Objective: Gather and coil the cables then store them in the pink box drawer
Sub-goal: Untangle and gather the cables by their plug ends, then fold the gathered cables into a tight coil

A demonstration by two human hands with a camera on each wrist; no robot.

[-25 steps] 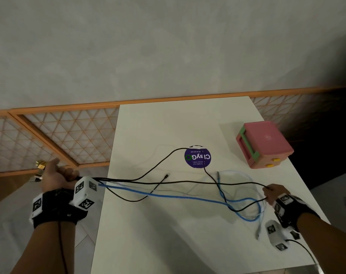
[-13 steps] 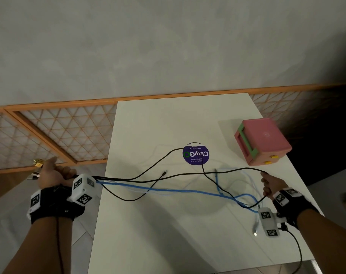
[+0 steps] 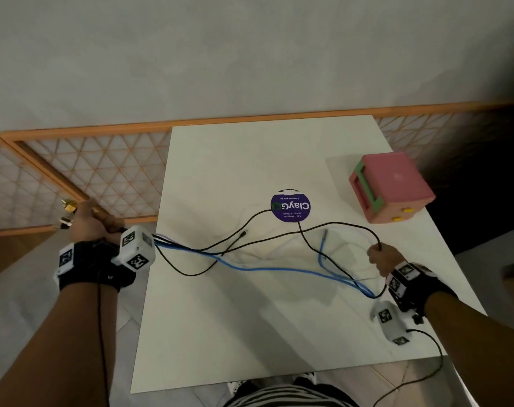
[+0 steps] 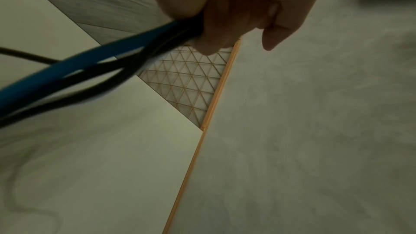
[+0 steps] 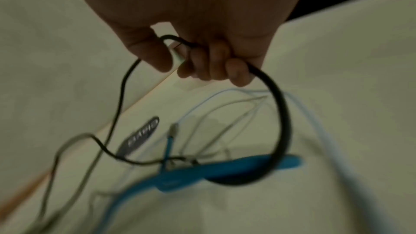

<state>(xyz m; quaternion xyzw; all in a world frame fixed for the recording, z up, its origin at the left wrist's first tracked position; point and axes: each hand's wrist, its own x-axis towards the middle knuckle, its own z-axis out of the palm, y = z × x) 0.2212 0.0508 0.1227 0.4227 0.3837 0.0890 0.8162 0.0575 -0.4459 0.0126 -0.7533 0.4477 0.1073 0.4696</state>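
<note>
Right hand has drawn the thin black cable up toward the pink plastic box.
Gathering stage: left hand clenches the bundled cable ends; right hand's fingers curl round the black cable; coiling comes next.

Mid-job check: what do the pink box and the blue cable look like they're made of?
Pink box: looks like moulded plastic, matte, with smooth flat faces, a green frame on one side and yellow studs. Blue cable: apparently a rubbery or PVC jacket, smooth with a slight sheen; it bends in soft curves across the table.
</note>
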